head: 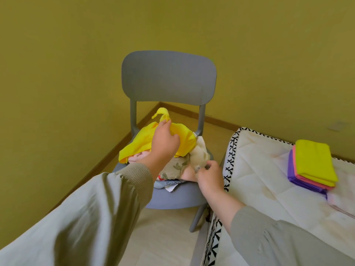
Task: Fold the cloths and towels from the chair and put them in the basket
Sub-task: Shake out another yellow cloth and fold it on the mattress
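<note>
A grey plastic chair (169,77) stands in the room's corner with a heap of cloths on its seat. On top lies a bright yellow cloth (143,142); my left hand (165,143) grips its upper corner, which sticks up above my fingers. Beside it lies a cream towel (199,153), and my right hand (210,176) pinches the towel's edge at a small label. Under these lie a beige leaf-patterned cloth (173,167), a pink cloth (137,157) and a blue-grey one (169,183). No basket is in view.
To the right is a white quilted mattress (265,181) with a black-and-white edge. A folded stack of yellow, pink and purple cloths (311,164) lies on it. Olive walls with a wooden skirting board close the corner behind the chair.
</note>
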A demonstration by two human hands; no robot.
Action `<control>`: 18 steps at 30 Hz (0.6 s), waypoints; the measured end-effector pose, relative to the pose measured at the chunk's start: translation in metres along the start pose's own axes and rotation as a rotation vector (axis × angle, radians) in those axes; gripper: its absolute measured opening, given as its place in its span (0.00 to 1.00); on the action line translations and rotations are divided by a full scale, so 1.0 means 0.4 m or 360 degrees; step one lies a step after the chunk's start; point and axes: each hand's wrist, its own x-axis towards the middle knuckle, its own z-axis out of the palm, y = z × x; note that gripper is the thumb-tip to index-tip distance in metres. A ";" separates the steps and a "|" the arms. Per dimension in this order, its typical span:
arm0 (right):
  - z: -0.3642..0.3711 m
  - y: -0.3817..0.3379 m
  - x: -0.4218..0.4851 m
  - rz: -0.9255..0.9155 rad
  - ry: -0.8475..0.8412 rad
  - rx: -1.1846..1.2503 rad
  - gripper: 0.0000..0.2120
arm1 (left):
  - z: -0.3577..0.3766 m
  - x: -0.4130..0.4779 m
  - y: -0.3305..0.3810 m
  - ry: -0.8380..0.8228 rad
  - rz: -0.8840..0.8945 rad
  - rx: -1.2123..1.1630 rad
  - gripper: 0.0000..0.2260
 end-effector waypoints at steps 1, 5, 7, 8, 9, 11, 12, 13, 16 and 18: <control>-0.023 -0.015 -0.008 -0.0013 0.0013 0.0020 0.17 | -0.014 -0.010 0.030 -0.0030 -0.0025 -0.0120 0.25; -0.114 -0.076 -0.055 -0.0103 0.0073 0.0067 0.19 | -0.084 -0.057 0.159 -0.0097 -0.0134 -0.0693 0.15; -0.154 -0.103 -0.087 -0.0168 0.0093 0.0100 0.19 | -0.123 -0.077 0.217 -0.0118 -0.0164 -0.0909 0.14; -0.176 -0.118 -0.107 -0.0187 0.0100 0.0124 0.20 | -0.142 -0.089 0.244 -0.0123 -0.0172 -0.0964 0.15; -0.201 -0.132 -0.131 -0.0197 0.0101 0.0150 0.20 | -0.158 -0.106 0.271 -0.0123 -0.0174 -0.0996 0.16; -0.258 -0.163 -0.179 -0.0269 0.0118 0.0206 0.20 | -0.194 -0.137 0.333 -0.0117 -0.0164 -0.1053 0.17; -0.288 -0.179 -0.202 -0.0313 0.0111 0.0234 0.21 | -0.210 -0.151 0.364 -0.0125 -0.0139 -0.1086 0.17; -0.317 -0.194 -0.226 -0.0371 0.0097 0.0261 0.21 | -0.226 -0.169 0.394 -0.0147 -0.0107 -0.1123 0.17; -0.392 -0.234 -0.289 -0.0533 0.0001 0.0326 0.23 | -0.271 -0.226 0.485 -0.0284 -0.0043 -0.1226 0.18; -0.436 -0.253 -0.335 -0.0615 -0.0028 0.0352 0.24 | -0.293 -0.273 0.538 -0.0381 0.0005 -0.1283 0.16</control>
